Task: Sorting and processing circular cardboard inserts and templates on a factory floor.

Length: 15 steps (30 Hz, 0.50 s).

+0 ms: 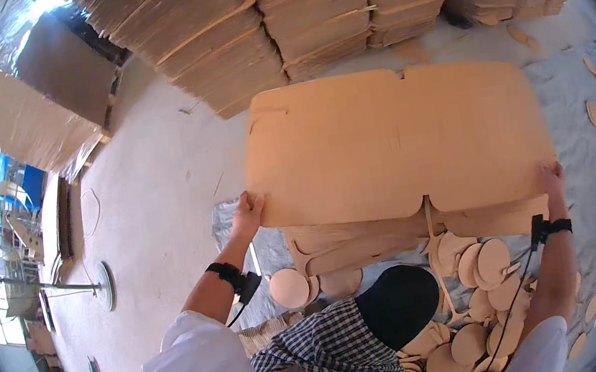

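Observation:
A wide sheet of brown cardboard (pixel 354 150) with rounded corners and a slot at the middle of its near and far edges spans the space before me. My left hand (pixel 246 217) is closed on its near left corner. At the near right corner my right hand (pixel 553 180) grips the same sheet, its fingers partly hidden by the board. Under the near edge shows a stack of cardboard (pixel 368 245), most of it covered by the sheet. A narrow cardboard offcut strip (pixel 440 272) hangs down below the near slot.
Round cardboard cutouts (pixel 469 343) lie heaped by my legs, with more scattered at the right on grey plastic sheeting (pixel 577 144). Tall cardboard stacks (pixel 315 18) stand along the far side. A wrapped pallet load (pixel 41 93) is at far left, a standing fan (pixel 103 286) nearer.

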Each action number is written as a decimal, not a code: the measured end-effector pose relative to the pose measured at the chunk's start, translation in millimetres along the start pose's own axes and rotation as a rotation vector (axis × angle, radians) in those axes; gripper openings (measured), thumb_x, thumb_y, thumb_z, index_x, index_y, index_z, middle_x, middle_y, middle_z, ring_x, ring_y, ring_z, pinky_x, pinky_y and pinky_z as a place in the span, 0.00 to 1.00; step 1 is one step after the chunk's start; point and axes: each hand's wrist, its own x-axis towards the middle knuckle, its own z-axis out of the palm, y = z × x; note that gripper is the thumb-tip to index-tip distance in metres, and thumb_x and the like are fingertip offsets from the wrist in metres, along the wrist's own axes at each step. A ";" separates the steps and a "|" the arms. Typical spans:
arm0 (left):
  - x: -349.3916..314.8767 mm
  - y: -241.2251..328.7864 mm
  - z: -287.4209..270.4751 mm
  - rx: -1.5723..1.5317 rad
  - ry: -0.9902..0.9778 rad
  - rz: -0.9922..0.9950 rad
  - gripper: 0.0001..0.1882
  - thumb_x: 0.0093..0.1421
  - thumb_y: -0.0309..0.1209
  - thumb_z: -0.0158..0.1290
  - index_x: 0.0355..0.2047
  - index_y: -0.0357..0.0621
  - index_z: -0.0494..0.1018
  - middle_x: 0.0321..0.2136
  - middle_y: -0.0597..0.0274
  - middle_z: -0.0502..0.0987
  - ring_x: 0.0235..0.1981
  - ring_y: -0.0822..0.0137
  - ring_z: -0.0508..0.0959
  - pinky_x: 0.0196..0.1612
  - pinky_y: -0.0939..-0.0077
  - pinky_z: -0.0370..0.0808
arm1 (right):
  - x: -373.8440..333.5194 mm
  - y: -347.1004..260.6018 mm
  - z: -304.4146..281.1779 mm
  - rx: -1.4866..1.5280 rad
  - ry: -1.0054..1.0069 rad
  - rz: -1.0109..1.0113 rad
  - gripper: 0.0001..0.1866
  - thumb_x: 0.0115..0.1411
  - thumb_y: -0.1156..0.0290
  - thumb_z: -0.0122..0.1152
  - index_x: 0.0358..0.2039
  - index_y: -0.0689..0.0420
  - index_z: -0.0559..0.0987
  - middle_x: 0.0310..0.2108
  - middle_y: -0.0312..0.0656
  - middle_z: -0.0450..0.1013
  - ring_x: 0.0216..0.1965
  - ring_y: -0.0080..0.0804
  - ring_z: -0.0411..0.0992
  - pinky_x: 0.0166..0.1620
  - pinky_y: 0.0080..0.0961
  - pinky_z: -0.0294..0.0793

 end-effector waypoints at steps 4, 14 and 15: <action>-6.4 29.8 17.3 -0.003 0.000 0.006 0.30 0.57 0.54 0.45 0.47 0.39 0.66 0.38 0.45 0.75 0.44 0.50 0.73 0.44 0.62 0.68 | -8.0 -38.8 -81.0 -0.010 -0.115 -0.003 0.24 0.54 0.71 0.59 0.51 0.62 0.66 0.43 0.41 0.70 0.45 0.29 0.68 0.45 0.24 0.68; -27.5 130.8 -135.3 -0.722 -0.148 -0.065 0.20 0.59 0.44 0.49 0.40 0.38 0.73 0.21 0.70 0.70 0.16 0.81 0.62 0.16 0.87 0.58 | -174.0 -174.0 -179.5 0.314 0.189 0.053 0.21 0.59 0.59 0.49 0.48 0.58 0.70 0.44 0.39 0.70 0.45 0.31 0.68 0.48 0.27 0.66; -21.1 133.7 -142.4 -0.851 -0.233 0.047 0.20 0.59 0.45 0.47 0.39 0.40 0.73 0.20 0.71 0.69 0.14 0.82 0.59 0.14 0.88 0.53 | -191.5 -188.3 -196.3 0.310 0.230 0.030 0.21 0.59 0.59 0.49 0.48 0.58 0.70 0.44 0.39 0.70 0.45 0.31 0.68 0.48 0.27 0.66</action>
